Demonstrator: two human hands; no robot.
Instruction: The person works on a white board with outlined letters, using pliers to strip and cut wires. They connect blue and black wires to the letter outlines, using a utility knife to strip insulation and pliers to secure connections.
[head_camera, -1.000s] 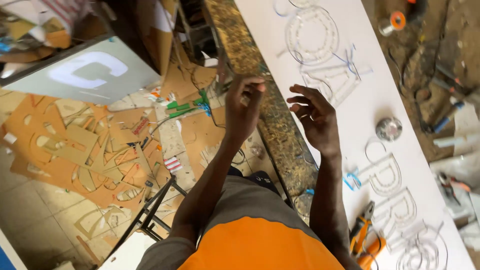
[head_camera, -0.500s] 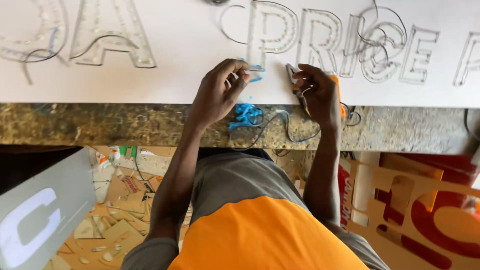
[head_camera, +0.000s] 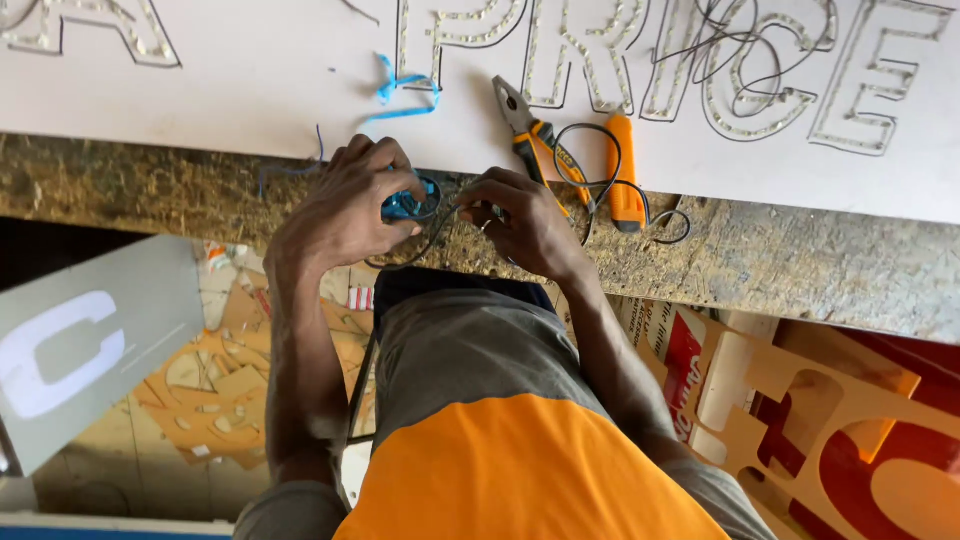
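Viewpoint: looking straight down over a person in an orange and grey top, who leans against the near edge of a rough worktop (head_camera: 800, 262).

Left hand: the left hand (head_camera: 345, 205) rests on the worktop edge, fingers curled tight around a small coil of blue wire (head_camera: 408, 205), which shows between thumb and fingertips.

Right hand: the right hand (head_camera: 530, 222) sits just right of the left, fingers bent and pinching a thin dark wire (head_camera: 440, 232) that loops across to the blue coil.

Where the wire is: at the near edge of the worktop, between the two hands, just short of the white board.

Sign board: a white sign board (head_camera: 250, 70) covers the far part of the worktop, with large outlined letters filled with rows of small lights.

Tools: orange-handled pliers (head_camera: 535, 135) lie on the board just beyond the right hand; an orange-handled tool (head_camera: 625, 170) lies just right of them, with black cable (head_camera: 600, 160) curling around both.

Scraps: blue wire offcuts (head_camera: 405, 95) lie on the board beyond the left hand.

Below, left: a grey panel with a white letter (head_camera: 90, 340), and orange cut-out scraps (head_camera: 220, 390) on the floor.

Below, right: red and tan cut-out letter shapes (head_camera: 830, 420).
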